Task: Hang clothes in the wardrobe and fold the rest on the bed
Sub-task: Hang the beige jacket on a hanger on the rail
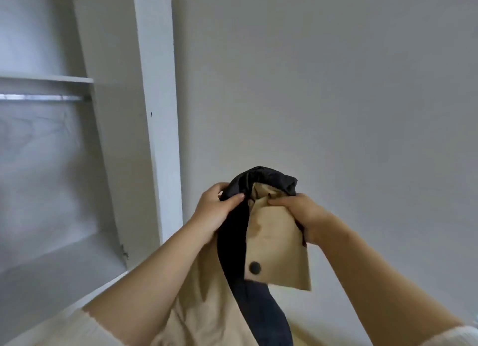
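I hold a beige coat (278, 244) with a black lining and a dark round button up in front of me, its body hanging down below the frame. My left hand (216, 212) grips the black collar part at the top, thumb over the fabric. My right hand (301, 215) pinches the beige lapel beside it. The open white wardrobe (155, 113) stands to the left, with a metal hanging rail (44, 97) under a shelf. No hanger is visible.
A plain white wall fills the right half of the view. The wardrobe's side panel rises just left of my hands, and its white floor board (59, 265) lies low at the left. The wardrobe interior shows no clothes.
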{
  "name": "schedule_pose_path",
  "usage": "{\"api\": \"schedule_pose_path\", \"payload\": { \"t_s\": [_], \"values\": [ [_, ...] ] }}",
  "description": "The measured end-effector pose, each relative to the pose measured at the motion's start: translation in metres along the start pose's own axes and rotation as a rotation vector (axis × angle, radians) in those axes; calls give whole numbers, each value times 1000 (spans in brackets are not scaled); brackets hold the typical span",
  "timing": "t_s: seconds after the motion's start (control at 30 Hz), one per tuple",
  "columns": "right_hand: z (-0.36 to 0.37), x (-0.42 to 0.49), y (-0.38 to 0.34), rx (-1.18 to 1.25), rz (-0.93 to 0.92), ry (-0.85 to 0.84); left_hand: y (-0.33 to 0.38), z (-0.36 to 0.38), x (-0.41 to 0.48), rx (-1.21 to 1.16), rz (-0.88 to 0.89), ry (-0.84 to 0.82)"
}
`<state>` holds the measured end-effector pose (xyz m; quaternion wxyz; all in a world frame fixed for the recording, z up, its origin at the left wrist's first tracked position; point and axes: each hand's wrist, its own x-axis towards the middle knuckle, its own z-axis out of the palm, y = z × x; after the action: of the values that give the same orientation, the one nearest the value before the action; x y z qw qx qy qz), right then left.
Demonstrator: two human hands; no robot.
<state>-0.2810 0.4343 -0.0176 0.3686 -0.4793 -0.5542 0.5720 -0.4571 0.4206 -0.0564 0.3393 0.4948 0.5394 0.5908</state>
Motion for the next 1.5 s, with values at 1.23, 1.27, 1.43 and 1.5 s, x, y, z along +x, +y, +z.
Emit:
{"api": "schedule_pose_path", "payload": {
  "t_s": [1.23,1.27,1.43,1.5],
  "values": [
    [257,98,-36,-236,-22,-306,69,-253,-34,857,177,803],
    [260,95,-33,-323,-91,-326,77,-252,-30,800,178,769],
    [271,64,-42,-114,-364,-825,91,-247,-10,614,47,758],
    [278,48,-41,-183,-460,-1050,91,-250,-7,438,-46,811]
  ]
}}
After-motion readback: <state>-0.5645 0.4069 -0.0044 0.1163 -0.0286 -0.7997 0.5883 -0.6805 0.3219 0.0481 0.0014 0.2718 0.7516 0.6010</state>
